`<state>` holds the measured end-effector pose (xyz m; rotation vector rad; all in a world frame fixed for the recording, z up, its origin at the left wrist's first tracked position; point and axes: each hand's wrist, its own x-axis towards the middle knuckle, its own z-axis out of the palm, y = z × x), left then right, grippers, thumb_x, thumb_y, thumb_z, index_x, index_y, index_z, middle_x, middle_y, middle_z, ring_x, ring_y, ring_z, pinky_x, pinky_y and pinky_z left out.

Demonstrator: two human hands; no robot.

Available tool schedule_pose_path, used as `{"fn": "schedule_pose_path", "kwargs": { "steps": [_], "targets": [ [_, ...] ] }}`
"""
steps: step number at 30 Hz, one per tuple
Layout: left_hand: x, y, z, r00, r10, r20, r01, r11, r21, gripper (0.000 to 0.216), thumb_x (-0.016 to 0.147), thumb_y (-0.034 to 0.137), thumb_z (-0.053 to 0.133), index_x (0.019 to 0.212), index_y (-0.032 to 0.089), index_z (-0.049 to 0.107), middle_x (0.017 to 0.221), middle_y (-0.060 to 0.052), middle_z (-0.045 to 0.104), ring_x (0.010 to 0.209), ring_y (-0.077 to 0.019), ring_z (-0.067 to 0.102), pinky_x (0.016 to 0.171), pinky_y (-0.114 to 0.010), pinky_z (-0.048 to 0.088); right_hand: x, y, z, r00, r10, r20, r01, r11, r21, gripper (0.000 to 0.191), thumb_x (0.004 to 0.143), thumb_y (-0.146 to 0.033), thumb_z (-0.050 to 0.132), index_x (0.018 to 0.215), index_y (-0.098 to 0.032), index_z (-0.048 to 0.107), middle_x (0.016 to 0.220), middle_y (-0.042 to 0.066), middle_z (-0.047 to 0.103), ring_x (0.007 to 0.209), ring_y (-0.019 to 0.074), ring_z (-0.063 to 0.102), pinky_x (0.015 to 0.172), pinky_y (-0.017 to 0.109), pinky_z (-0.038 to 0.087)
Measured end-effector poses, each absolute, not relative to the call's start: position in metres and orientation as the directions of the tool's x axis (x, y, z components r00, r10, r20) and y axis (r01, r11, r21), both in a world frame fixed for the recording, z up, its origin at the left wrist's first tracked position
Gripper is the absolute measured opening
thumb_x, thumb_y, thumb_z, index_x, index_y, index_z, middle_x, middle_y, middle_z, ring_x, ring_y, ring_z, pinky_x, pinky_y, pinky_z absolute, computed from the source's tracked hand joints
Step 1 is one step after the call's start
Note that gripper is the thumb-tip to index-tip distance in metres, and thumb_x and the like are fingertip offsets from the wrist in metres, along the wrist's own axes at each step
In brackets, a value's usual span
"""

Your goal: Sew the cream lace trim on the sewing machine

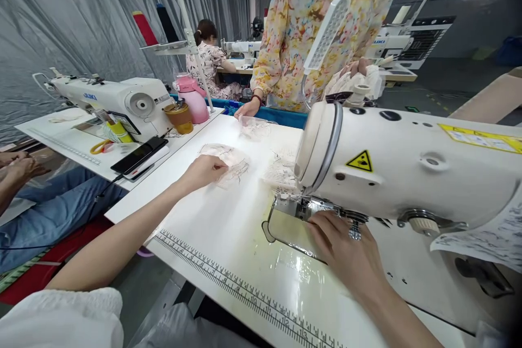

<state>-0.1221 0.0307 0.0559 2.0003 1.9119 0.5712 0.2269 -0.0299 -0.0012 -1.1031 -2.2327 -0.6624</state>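
Note:
My left hand (pixel 205 171) is over the white table of the sewing machine, its fingers pinched on a piece of sheer pale fabric (pixel 234 166) with dark thread ends. At the needle area of the white sewing machine (pixel 391 157), my right hand (pixel 346 242) rests by the metal plate (pixel 287 206). Its fingers bend under the machine head, and the fingertips are partly hidden, so I cannot tell whether they grip anything. More pale fabric with loose threads (pixel 281 168) lies just behind the needle area.
Across the table, a co-worker's hand (pixel 249 109) touches another sheer piece (pixel 256 127). To the left stand a second sewing machine (pixel 118 98), a phone (pixel 139 156), an amber cup (pixel 179 118) and a pink bottle (pixel 191 99). A printed ruler (pixel 244 288) runs along the front edge.

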Motion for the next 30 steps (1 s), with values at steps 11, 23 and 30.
{"fn": "schedule_pose_path", "kwargs": {
  "steps": [11, 23, 30],
  "targets": [
    [-0.150, 0.039, 0.083, -0.322, 0.761, 0.563, 0.806, -0.092, 0.584, 0.050, 0.091, 0.052, 0.032, 0.097, 0.010, 0.059, 0.084, -0.004, 0.063, 0.074, -0.0134, 0.055, 0.063, -0.027, 0.041, 0.227, -0.031, 0.000, -0.507, 0.591, 0.628, 0.812, 0.572, 0.118, 0.021, 0.097, -0.026, 0.047, 0.090, -0.018, 0.065, 0.087, 0.000, 0.070, 0.061, 0.0114, 0.056, 0.073, 0.032, 0.033],
    [-0.046, -0.031, 0.111, 0.278, 0.960, 0.012, 0.603, -0.184, 0.776, 0.033, 0.089, 0.052, 0.052, 0.083, 0.020, 0.059, 0.053, 0.006, 0.039, 0.043, -0.0065, 0.029, 0.038, -0.019, 0.021, 0.231, -0.025, -0.002, -0.427, 0.633, 0.645, 0.853, 0.520, 0.054, 0.025, 0.095, -0.024, 0.047, 0.082, -0.020, 0.068, 0.066, 0.000, 0.067, 0.057, 0.0122, 0.053, 0.072, 0.031, 0.034],
    [0.003, -0.008, 0.044, 0.498, 0.862, 0.099, 0.726, -0.476, 0.496, 0.024, 0.096, 0.033, 0.048, 0.092, 0.018, 0.066, 0.080, -0.002, 0.066, 0.063, -0.0138, 0.058, 0.053, -0.023, 0.042, 0.233, -0.024, -0.007, -0.378, 0.668, 0.641, 0.881, 0.472, 0.028, 0.024, 0.094, -0.020, 0.046, 0.092, -0.019, 0.070, 0.061, 0.000, 0.066, 0.053, 0.0139, 0.050, 0.069, 0.032, 0.037]
  ]
}}
